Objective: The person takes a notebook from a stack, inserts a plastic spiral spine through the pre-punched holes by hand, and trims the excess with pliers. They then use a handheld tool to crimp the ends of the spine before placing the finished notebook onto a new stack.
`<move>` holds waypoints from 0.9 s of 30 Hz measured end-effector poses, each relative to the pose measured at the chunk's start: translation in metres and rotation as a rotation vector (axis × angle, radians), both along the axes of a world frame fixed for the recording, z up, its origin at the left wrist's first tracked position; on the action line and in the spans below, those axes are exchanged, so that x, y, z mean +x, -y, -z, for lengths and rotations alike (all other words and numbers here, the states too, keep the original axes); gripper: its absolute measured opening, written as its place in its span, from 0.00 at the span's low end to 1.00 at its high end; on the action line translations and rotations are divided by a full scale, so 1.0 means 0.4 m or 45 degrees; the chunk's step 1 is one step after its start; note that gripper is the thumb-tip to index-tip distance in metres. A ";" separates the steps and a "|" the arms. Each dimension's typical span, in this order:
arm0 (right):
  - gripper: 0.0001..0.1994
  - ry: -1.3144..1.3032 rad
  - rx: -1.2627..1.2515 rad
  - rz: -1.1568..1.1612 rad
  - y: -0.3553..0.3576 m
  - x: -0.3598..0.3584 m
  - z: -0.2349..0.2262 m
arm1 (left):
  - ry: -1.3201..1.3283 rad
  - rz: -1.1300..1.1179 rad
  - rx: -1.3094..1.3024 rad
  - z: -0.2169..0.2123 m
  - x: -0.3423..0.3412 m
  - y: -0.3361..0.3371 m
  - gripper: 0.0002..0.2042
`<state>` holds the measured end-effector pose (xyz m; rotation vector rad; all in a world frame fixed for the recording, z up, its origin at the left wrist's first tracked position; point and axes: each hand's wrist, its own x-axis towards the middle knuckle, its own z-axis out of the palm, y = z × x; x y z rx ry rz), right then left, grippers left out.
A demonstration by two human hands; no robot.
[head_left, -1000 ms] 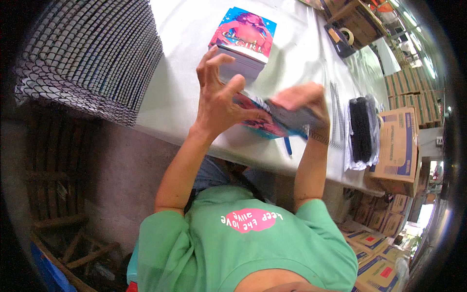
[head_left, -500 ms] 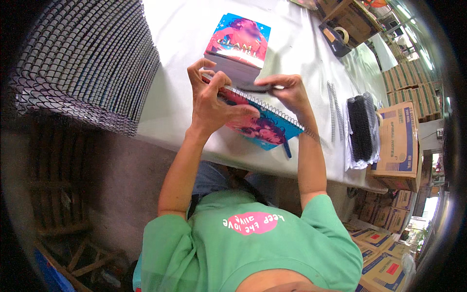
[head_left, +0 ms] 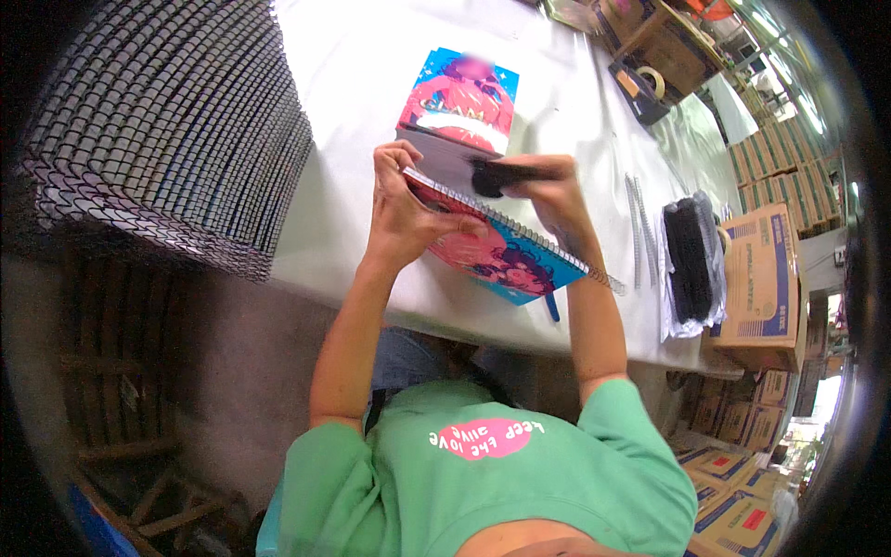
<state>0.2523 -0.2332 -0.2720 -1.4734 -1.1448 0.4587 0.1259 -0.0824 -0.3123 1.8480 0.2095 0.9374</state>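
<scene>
A spiral notebook [head_left: 506, 251] with a pink and blue illustrated cover is held tilted above the white table, its wire coil along the upper edge. My left hand [head_left: 401, 209] grips it at its left end, thumb lying across the cover. The loose end of the coil [head_left: 608, 280] sticks out past the notebook's right corner, by my right wrist. My right hand [head_left: 549, 188] is closed around a dark tool [head_left: 490, 176], blurred, which hovers just beyond the coil. A slim blue piece [head_left: 552, 307] shows below the notebook; its kind is unclear.
Beyond my hands stands a stack of matching notebooks [head_left: 459, 102]. A tall pile of coil-bound items [head_left: 167, 130] fills the table's left. To the right lie loose wire coils [head_left: 639, 227], a bundle of black coils [head_left: 689, 260], a carton [head_left: 756, 278] and a tape dispenser [head_left: 640, 91].
The dark tool in my right hand has turned and now shows a broader black end near the coil. The notebook has shifted slightly toward me, with my left hand still on it.
</scene>
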 end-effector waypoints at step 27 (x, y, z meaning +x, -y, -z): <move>0.31 1.150 -1.231 1.199 0.278 -0.272 0.232 | 0.223 -0.003 -0.552 -0.079 -0.118 0.049 0.10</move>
